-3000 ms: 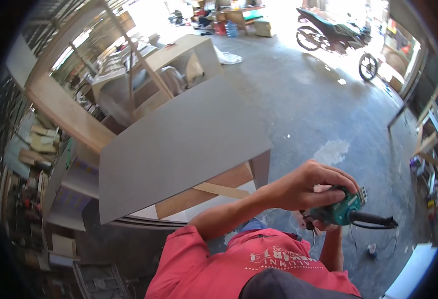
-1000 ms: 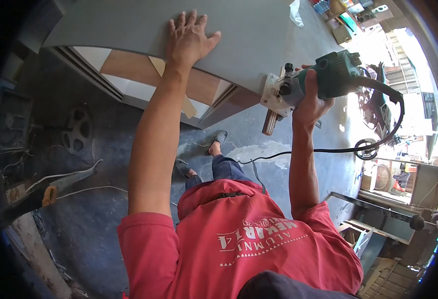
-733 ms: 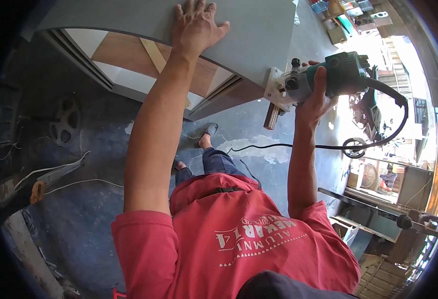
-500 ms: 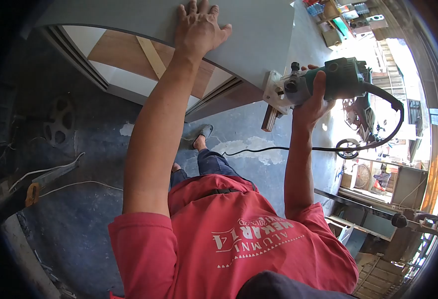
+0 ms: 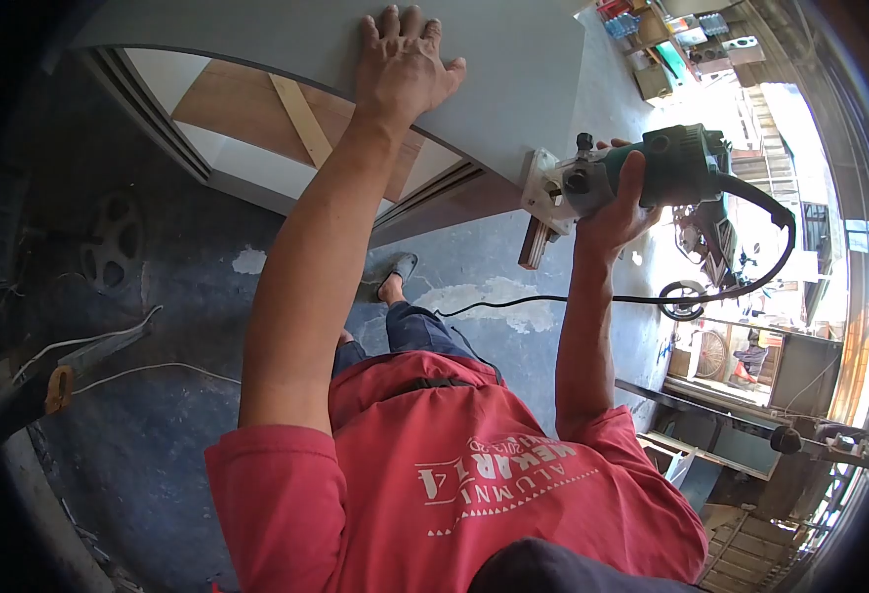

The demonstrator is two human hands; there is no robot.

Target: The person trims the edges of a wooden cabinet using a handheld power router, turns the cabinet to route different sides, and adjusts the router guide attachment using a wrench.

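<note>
And now the left hand, on the router three seconds ago, is lying on the grey panel at twelve o'clock, spread wide, fingers pointing to twelve, its arm reaching up. The right hand is gripping the green router alone at two o'clock, forearm standing upright. The router's long axis is running nearly nine to three, its base plate facing nine beside the panel's edge; whether they're touching, I can't tell.

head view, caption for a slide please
Left hand spread on flat grey panel, right hand holding cylindrical dark green corded router.
</note>
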